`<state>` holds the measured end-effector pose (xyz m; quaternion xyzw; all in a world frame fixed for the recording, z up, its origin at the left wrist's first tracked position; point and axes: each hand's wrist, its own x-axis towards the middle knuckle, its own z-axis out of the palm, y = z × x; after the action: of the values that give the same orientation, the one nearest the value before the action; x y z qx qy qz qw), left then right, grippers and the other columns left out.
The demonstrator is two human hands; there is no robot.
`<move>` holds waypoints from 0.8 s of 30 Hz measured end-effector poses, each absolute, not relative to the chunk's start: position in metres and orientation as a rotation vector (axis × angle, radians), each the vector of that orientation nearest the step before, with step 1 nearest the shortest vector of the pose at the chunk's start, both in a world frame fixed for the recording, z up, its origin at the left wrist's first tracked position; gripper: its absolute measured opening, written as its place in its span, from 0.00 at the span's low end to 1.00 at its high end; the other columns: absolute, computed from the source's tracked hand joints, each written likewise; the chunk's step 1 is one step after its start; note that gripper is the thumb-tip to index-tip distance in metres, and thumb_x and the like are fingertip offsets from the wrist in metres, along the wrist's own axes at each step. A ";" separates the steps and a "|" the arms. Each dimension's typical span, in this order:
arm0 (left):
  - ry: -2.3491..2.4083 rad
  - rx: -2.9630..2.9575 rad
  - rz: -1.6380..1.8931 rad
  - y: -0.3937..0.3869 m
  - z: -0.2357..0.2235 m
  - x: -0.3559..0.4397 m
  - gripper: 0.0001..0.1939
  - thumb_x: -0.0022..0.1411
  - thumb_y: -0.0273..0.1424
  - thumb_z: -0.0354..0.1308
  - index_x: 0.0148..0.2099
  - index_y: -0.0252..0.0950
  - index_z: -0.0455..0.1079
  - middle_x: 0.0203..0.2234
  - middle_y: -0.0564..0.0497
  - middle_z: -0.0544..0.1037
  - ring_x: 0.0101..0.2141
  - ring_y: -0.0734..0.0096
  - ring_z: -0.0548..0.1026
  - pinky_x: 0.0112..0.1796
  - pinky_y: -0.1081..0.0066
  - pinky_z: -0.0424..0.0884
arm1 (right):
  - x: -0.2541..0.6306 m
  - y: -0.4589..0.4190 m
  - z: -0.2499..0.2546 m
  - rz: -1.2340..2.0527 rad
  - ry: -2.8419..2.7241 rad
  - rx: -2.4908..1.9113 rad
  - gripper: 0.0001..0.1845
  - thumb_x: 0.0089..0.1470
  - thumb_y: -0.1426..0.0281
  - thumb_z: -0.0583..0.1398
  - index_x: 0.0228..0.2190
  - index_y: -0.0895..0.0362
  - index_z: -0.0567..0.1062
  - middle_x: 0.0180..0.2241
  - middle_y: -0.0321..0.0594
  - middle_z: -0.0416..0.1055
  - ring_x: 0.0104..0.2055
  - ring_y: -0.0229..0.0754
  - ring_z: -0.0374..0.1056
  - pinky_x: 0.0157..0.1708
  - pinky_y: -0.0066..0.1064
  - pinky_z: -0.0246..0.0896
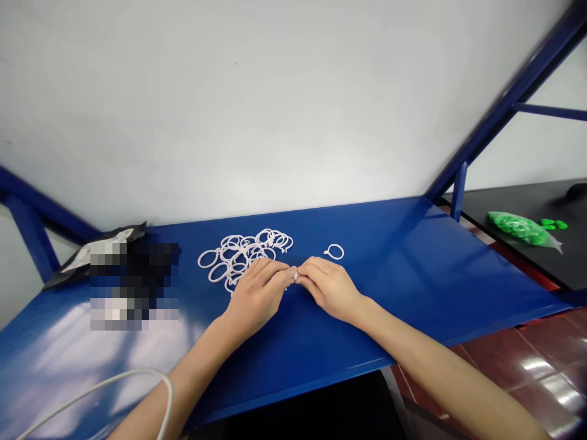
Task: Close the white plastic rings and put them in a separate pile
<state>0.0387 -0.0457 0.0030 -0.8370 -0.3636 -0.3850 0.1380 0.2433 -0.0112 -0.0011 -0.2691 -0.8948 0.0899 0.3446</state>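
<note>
A white cable [147, 371] arcs nearest, left hand [257, 292] and right hand [334, 288] pinch a white piece [296, 275], a bag label [82, 256] unreadable.

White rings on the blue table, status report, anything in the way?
Left hand and right hand together, pinching a small white piece, mostly hidden. White rings heaped, left hand covering part. Lone white ring beyond right hand.

Rings [238, 256]: white | Table [389, 275]: plain blue | Wall [284, 110]: off-white | Frame [499, 113]: dark blue | Cable [137, 371]: white | Floor [504, 360]: red-brown, tile grid
</note>
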 end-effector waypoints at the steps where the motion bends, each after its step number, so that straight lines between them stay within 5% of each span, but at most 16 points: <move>1: -1.078 -2.431 -1.120 -0.045 0.002 0.038 0.09 0.68 0.20 0.56 0.48 0.37 0.71 0.37 0.48 0.80 0.36 0.67 0.72 0.38 0.66 0.71 | 0.243 -0.011 -0.001 0.277 -2.296 -0.707 0.13 0.72 0.66 0.52 0.39 0.56 0.74 0.38 0.42 0.75 0.39 0.41 0.71 0.41 0.32 0.68; 6: -1.130 -2.474 -1.112 -0.041 -0.001 0.032 0.12 0.69 0.21 0.55 0.51 0.38 0.72 0.37 0.49 0.81 0.37 0.67 0.72 0.40 0.66 0.72 | 0.244 -0.008 -0.002 0.390 -2.209 -0.789 0.09 0.69 0.64 0.57 0.45 0.54 0.74 0.48 0.45 0.72 0.44 0.43 0.73 0.42 0.35 0.72; 10: -1.141 -2.466 -1.148 -0.040 0.001 0.031 0.11 0.69 0.22 0.56 0.50 0.38 0.73 0.38 0.49 0.82 0.38 0.66 0.73 0.42 0.65 0.72 | 0.243 -0.007 -0.006 0.404 -2.261 -0.789 0.08 0.69 0.67 0.57 0.44 0.55 0.74 0.47 0.44 0.72 0.42 0.41 0.73 0.41 0.34 0.72; 19: -1.414 -2.623 -0.693 -0.046 0.008 0.025 0.09 0.63 0.36 0.64 0.43 0.38 0.73 0.42 0.46 0.75 0.44 0.56 0.71 0.46 0.55 0.69 | 0.266 0.015 0.001 -0.209 -2.344 -1.473 0.05 0.65 0.71 0.60 0.39 0.58 0.77 0.42 0.47 0.73 0.44 0.49 0.71 0.38 0.36 0.69; 24: -1.441 -2.680 -0.524 -0.046 0.005 0.024 0.01 0.65 0.29 0.59 0.39 0.38 0.70 0.39 0.47 0.75 0.43 0.58 0.69 0.45 0.57 0.67 | 0.276 0.021 -0.002 -0.299 -2.339 -1.619 0.10 0.65 0.65 0.60 0.39 0.59 0.77 0.41 0.50 0.72 0.44 0.52 0.69 0.39 0.38 0.69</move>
<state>0.0240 -0.0460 0.0047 -0.8677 -0.4664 -0.1697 0.0269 0.2761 0.0212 -0.0017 -0.5605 -0.8096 -0.1036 0.1404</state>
